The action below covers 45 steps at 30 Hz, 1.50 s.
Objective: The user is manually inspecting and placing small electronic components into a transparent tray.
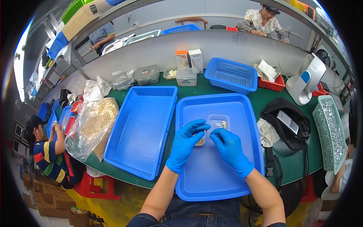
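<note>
Both my hands wear blue gloves and meet over a shallow blue tray (pixel 211 178) in front of me. My left hand (pixel 186 143) and my right hand (pixel 229 148) pinch the two ends of a thin, small metal piece (pixel 207 132) between their fingertips. Just beyond the fingers lies a small clear plastic box (pixel 219 122) with a few tiny yellowish parts. A second small clear container (pixel 200 141) with similar parts sits half hidden under my left hand.
An empty deeper blue bin (pixel 140 128) sits to the left, beside a clear bag of yellowish parts (pixel 94 126). A blue basket (pixel 230 74), clear boxes (pixel 186 76), a black bag (pixel 287 123) and a grey basket of metal parts (pixel 331 132) ring the green table. Other people work nearby.
</note>
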{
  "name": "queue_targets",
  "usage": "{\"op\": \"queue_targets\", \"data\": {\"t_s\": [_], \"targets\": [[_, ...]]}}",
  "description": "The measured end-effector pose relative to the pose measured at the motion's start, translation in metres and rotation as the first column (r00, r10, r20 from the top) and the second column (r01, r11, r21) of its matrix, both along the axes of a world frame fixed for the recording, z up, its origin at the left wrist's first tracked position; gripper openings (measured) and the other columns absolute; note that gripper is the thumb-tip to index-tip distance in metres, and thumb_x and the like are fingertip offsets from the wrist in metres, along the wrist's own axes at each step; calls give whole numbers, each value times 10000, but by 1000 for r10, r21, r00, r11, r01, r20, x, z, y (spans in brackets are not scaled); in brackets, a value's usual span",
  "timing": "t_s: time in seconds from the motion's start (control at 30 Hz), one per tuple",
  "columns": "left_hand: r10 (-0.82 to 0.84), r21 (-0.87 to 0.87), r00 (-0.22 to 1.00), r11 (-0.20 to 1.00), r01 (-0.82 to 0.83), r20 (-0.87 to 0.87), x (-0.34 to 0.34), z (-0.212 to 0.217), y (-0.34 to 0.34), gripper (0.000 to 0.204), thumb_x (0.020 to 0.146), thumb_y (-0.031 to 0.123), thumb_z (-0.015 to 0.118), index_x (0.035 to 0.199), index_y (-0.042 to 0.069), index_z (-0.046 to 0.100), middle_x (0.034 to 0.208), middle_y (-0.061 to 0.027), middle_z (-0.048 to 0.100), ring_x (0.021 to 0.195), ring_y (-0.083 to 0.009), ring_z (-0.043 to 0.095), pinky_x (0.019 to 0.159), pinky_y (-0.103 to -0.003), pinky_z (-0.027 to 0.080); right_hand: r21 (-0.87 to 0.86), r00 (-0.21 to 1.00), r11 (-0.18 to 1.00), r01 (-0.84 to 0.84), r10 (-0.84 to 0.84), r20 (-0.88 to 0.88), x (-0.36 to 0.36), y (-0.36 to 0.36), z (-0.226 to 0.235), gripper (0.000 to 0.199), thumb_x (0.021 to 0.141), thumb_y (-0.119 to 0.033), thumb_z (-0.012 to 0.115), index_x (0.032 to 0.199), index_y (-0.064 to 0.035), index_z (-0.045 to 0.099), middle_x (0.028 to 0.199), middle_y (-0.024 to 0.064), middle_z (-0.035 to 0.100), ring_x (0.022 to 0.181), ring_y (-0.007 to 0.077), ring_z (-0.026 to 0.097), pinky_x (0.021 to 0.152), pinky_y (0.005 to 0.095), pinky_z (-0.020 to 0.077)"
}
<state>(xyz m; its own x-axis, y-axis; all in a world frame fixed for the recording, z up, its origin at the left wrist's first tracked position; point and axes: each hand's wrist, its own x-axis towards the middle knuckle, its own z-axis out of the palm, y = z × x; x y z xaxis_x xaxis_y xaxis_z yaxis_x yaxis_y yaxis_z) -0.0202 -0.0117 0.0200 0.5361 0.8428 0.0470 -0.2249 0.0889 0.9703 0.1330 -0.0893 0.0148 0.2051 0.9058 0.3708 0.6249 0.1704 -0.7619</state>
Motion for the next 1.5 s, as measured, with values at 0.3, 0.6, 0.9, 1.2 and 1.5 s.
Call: {"op": "queue_targets", "data": {"t_s": [0.3,0.6,0.9,1.2,1.5], "targets": [[-233,-239,950,930,280,206,-1,5,2,550,960,296,457,1397,5,296,1338,-213,464,1195,-286,506,1019,-385,400,116,974,985,-127,102,201,-1,2,-10,171,913,-212,564,986,-74,634,779,120,647,670,248,647,590,326,505],[-251,-210,950,934,288,183,-1,4,3,585,959,378,437,1411,39,284,1344,-192,468,1209,-272,498,1016,-376,391,-2,996,997,-78,78,35,1,4,-3,209,925,-231,535,1000,-66,641,752,138,648,637,264,643,561,349,493],[-211,-225,969,945,235,129,1,7,0,562,970,382,412,1404,40,308,1324,-177,494,1205,-241,503,1025,-377,379,-75,999,997,10,-6,53,9,7,-15,224,922,-235,534,1004,-59,644,716,153,645,601,282,637,541,366,497],[-145,-191,984,974,123,-105,1,9,-1,564,982,394,396,1388,9,327,1221,-160,579,1153,-240,550,977,-342,423,-126,955,991,42,-3,297,0,4,-5,213,899,-245,563,931,-56,654,695,161,633,585,314,627,525,383,489],[-126,-200,978,975,92,-166,3,9,-2,571,975,412,411,1384,20,340,1203,-155,590,1123,-225,571,905,-304,468,-192,941,981,28,39,335,5,5,-12,211,900,-257,551,940,-69,638,692,159,631,600,333,625,531,407,488]]}}
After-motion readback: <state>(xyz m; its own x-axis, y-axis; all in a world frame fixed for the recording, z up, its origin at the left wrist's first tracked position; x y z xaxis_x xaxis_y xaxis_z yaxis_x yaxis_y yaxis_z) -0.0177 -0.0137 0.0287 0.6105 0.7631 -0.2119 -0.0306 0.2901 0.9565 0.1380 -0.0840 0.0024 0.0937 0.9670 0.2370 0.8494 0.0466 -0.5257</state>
